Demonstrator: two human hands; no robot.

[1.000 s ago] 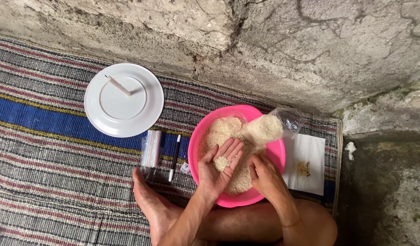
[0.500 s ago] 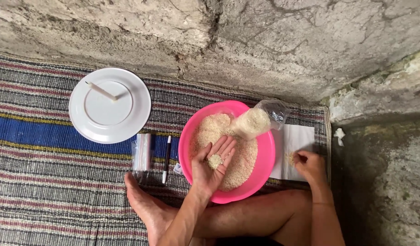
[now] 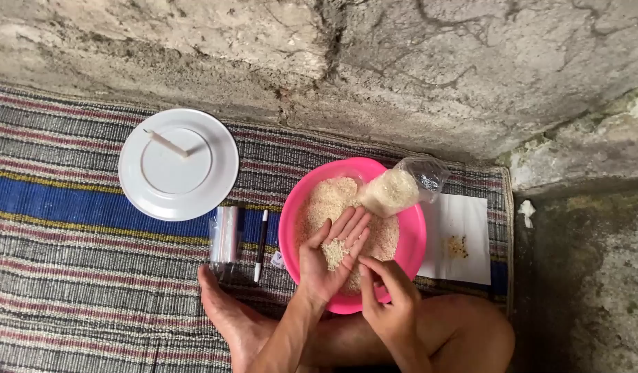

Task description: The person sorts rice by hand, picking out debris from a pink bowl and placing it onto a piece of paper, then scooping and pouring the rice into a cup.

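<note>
Two fingertips of the right hand pinch at rice grains cupped in the left hand, its fingers together, above the pink bowl at lower centre. Striped mat meets cracked concrete wall.

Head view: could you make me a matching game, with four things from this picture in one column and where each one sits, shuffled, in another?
Things:
1. White plate
2. Pink bowl
3. Pen
4. Paper sheet

Places:
A. On the mat right of the bowl, with a few grains on it
B. On the mat between a clear roll and the bowl
C. Under both hands, full of rice
D. Far left on the striped mat, a small stick lying on it

Pairs: 1-D, 2-C, 3-B, 4-A
</note>
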